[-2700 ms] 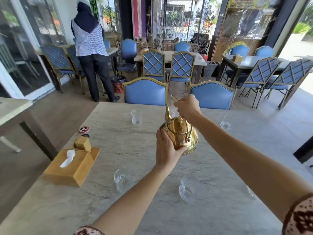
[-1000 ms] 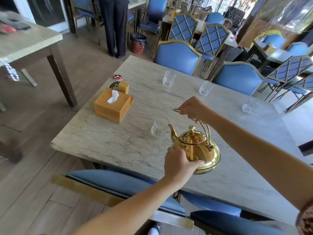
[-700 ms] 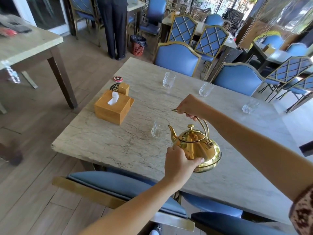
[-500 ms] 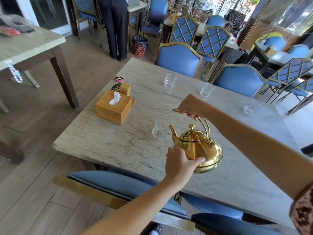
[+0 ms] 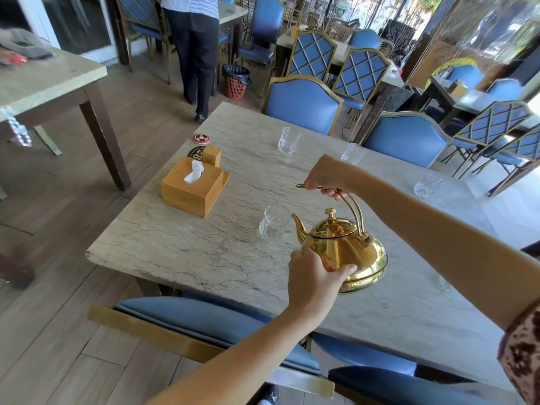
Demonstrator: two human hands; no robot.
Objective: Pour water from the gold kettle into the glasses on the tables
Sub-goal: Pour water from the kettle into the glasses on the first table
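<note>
The gold kettle (image 5: 347, 252) hangs just above the marble table (image 5: 181, 252), its spout touching the rim of a clear glass (image 5: 273, 223). My right hand (image 5: 328, 176) grips the kettle's arched handle from above. My left hand (image 5: 314, 276) presses against the kettle's near side. Three more glasses stand along the far edge: one (image 5: 288, 140) at the left, one (image 5: 353, 154) partly behind my right hand, one (image 5: 427, 185) at the right. Another glass (image 5: 444, 283) peeks out under my right forearm.
A wooden tissue box (image 5: 193, 187) with a small wooden block and two round coasters sits at the table's left end. Blue chairs (image 5: 302, 105) ring the table, one (image 5: 204, 323) right below me. A person (image 5: 194, 51) stands beyond, beside a red bin (image 5: 235, 81).
The view dropped from across the table to its near side. The kettle came to the near glass and now sits slightly lower, spout at the rim. Both hands kept their hold.
</note>
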